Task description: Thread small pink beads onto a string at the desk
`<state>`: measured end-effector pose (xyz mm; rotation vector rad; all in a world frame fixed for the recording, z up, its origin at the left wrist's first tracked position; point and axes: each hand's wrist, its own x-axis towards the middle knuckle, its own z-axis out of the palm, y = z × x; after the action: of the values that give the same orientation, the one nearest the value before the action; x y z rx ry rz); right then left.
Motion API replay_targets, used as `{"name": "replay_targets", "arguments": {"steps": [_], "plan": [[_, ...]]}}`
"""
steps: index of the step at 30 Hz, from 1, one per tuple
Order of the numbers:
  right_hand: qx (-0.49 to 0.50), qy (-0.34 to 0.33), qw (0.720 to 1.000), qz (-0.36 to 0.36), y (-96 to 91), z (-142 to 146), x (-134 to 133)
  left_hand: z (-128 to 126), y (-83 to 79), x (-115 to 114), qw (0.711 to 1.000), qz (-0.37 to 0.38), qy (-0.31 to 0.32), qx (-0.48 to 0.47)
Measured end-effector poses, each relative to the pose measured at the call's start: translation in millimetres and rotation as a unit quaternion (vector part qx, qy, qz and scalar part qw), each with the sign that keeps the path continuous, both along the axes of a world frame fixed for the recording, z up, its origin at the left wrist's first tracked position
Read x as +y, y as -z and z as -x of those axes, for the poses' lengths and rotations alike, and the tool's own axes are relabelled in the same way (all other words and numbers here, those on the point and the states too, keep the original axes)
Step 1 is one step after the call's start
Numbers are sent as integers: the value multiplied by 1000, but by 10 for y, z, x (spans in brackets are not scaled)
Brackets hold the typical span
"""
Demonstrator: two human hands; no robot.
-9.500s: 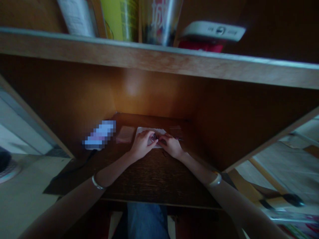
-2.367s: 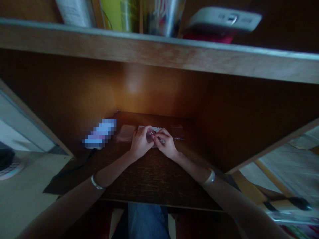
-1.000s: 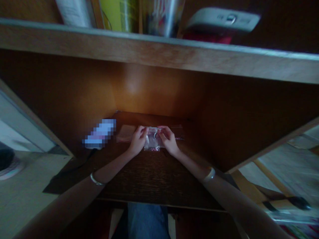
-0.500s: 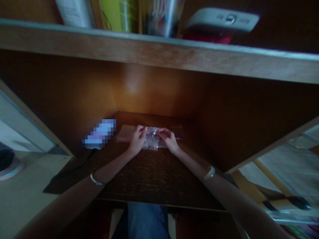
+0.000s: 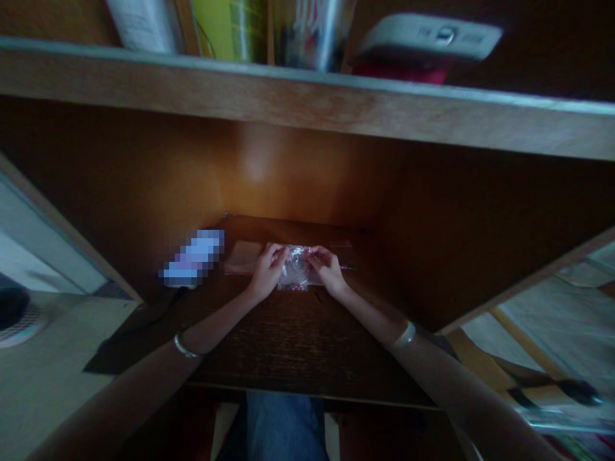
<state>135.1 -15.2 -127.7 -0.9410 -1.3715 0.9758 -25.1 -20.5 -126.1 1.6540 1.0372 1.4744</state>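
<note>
Left grip [image 5: 267, 271] and right grip [image 5: 329, 269] pinch the clear bag [image 5: 294, 274], spread between them.

- Left hand [image 5: 267, 273]: bare, slim fingers; nail detail too small to tell.
- Right hand [image 5: 329, 270]: bare, same build.
- Both forearms bare, slender, seen against the desk [image 5: 288, 339].
- Left bangle [image 5: 183, 349]: thin, silvery, rounded, seen against the desk's left part.
- Right bangle [image 5: 408, 333]: silvery, looks broader, bright highlight, at the desk's right side.
- Jeans [image 5: 286, 428]: blue denim, paler streaks, seen below the desk's front edge.
</note>
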Motion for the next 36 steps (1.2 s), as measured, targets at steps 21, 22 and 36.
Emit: {"name": "replay_targets", "arguments": {"steps": [21,22,36], "plan": [[0,-14,1000,-1,27,2,4,9,-8,-24,1000,-9,7,9],[-1,-17,1000,-3,26,3,3,8,-7,-25,1000,-12,10,8],[4,-17,1000,16,-2,13,-19,0,38,10,999,-6,26,44]]}}
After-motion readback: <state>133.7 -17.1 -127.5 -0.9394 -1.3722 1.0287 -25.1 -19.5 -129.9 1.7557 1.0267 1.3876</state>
